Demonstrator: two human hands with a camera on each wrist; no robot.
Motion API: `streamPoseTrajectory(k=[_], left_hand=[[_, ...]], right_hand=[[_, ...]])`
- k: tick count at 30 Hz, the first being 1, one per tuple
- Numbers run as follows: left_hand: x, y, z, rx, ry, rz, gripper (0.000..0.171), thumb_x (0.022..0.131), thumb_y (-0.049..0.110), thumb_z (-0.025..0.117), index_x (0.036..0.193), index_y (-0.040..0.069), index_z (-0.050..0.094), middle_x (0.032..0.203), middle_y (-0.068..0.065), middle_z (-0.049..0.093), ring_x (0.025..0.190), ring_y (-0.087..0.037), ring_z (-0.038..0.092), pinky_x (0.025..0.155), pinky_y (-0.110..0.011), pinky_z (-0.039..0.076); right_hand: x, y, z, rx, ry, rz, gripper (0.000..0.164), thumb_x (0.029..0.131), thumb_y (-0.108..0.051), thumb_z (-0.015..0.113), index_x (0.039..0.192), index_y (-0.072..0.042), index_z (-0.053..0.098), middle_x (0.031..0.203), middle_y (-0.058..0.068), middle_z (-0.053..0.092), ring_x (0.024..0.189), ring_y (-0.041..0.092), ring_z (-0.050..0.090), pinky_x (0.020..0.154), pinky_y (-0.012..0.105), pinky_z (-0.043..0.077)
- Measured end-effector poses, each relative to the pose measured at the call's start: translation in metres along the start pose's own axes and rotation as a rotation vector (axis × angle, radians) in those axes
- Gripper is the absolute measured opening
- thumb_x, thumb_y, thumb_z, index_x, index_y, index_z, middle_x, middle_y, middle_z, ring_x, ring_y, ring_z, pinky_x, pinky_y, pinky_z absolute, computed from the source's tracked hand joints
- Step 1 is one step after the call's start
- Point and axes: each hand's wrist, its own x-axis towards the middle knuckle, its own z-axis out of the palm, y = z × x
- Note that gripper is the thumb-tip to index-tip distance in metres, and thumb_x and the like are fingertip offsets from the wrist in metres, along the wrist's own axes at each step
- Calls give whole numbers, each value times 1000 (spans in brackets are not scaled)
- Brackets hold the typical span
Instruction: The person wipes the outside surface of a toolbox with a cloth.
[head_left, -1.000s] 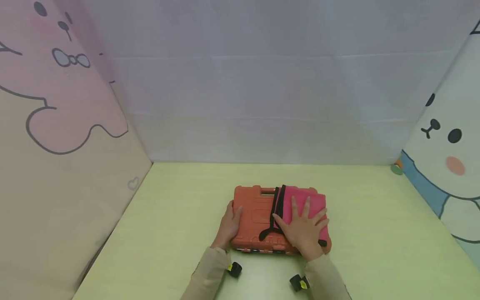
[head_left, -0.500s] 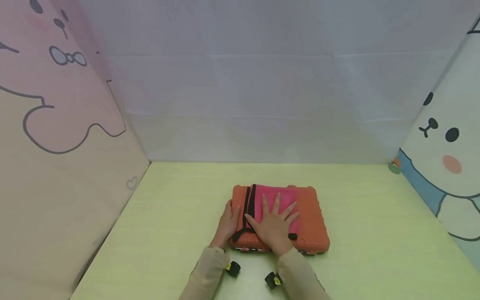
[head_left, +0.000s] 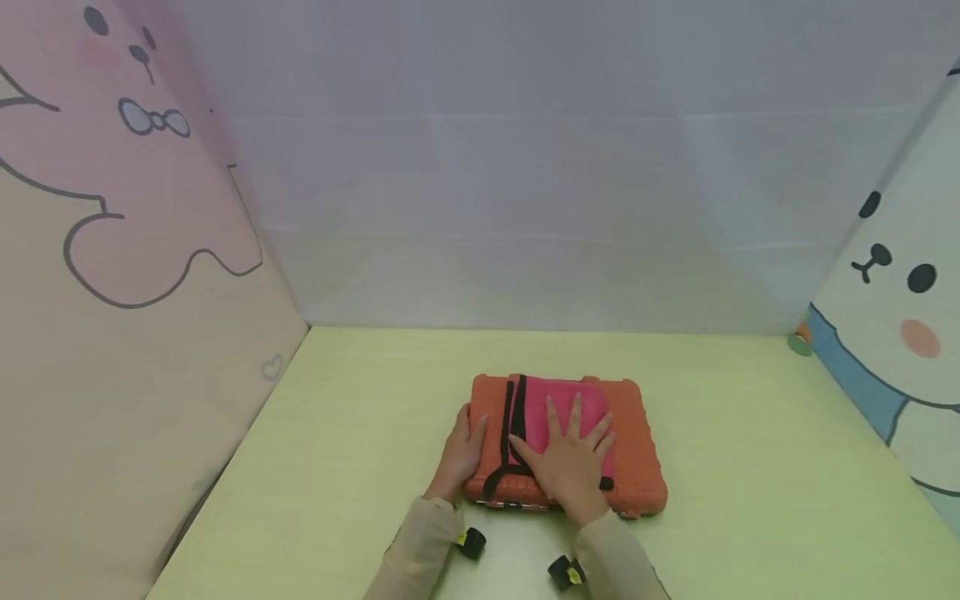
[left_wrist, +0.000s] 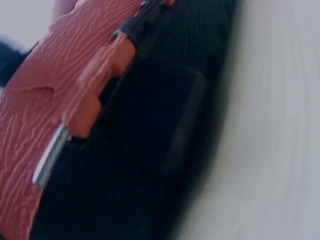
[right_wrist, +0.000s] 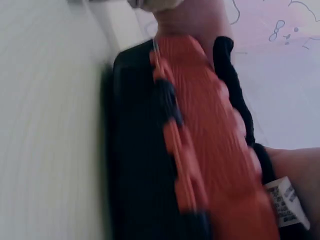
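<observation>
An orange hard plastic case (head_left: 639,458) lies flat on the table, its handle side away from me. My left hand (head_left: 459,458) holds its left edge, thumb on the lid and fingers down the side. A folded pink cloth (head_left: 536,408) with black edging lies over the middle of the lid. On it my right hand (head_left: 568,468) presses flat with fingers spread. In the left wrist view the case (left_wrist: 55,85) shows its near side, with a metal hinge pin and dark lower shell. The right wrist view shows the case (right_wrist: 220,135) and a white label (right_wrist: 287,204) on the cloth.
The pale yellow table (head_left: 360,433) runs back to a plain whitish backdrop (head_left: 525,208). Cartoon-printed panels stand at the left (head_left: 150,350) and right (head_left: 900,350). Small black wrist cameras (head_left: 472,543) sit at both wrists.
My right hand has slid the pink cloth left across the lid, then slightly back to the right. My left hand has stayed at the case's left edge, and the case has kept its place.
</observation>
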Motion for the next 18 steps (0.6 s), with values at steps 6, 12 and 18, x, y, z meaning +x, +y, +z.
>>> streamPoseTrajectory(k=[6, 12, 18], left_hand=[[1, 2, 3, 4, 5, -31, 60, 99, 36, 36, 144, 0, 22, 142, -24, 37, 129, -38, 38, 103, -53, 32], [1, 5, 3, -11, -5, -46, 59, 99, 35, 36, 144, 1, 21, 143, -23, 35, 130, -38, 36, 104, -53, 30], [1, 5, 3, 0, 9, -47, 57, 99, 33, 36, 143, 0, 22, 142, -24, 36, 128, -38, 38, 102, -53, 32]], right_hand=[[4, 36, -17, 6, -33, 47, 92, 81, -72, 40, 149, -16, 12, 152, 25, -3, 126, 64, -12, 101, 70, -5], [5, 62, -28, -14, -31, 99, 97, 79, -77, 33, 149, -13, 10, 150, 28, -3, 124, 68, -8, 100, 72, 0], [4, 60, -30, 0, -52, 111, 97, 80, -74, 36, 148, -11, 9, 150, 30, -4, 123, 69, -7, 99, 73, 0]])
